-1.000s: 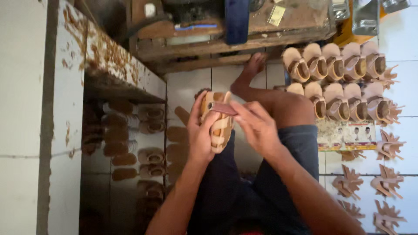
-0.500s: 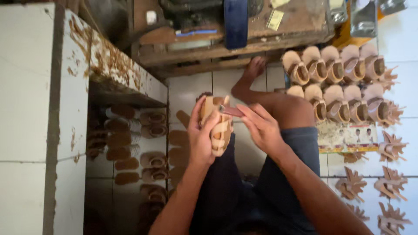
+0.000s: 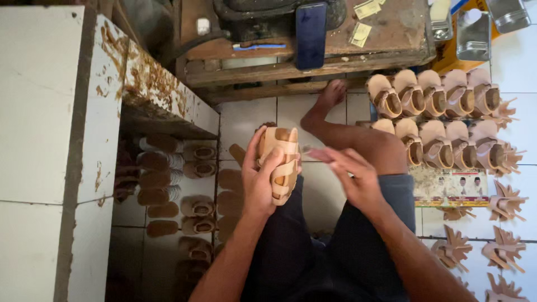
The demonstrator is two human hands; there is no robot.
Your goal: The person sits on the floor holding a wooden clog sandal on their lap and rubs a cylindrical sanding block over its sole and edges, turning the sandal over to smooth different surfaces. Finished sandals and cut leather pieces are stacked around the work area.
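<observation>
Left hand [image 3: 262,184] has a closed grip on a tan strappy sandal [image 3: 281,163]; right hand [image 3: 349,178], just beside it, is open and empty. Right of the sandal stand finished sandals [image 3: 442,120]; loose uppers [image 3: 503,249] remain.

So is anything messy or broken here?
The ledge on the left is smeared and crusted with brown stains along its edge, and looks chipped there. The sandal in the left hand looks whole, and the finished sandals stand in tidy rows.

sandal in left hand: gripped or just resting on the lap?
Gripped. Left hand wraps the tan sandal, thumb over its straps, held above the lap.
</observation>
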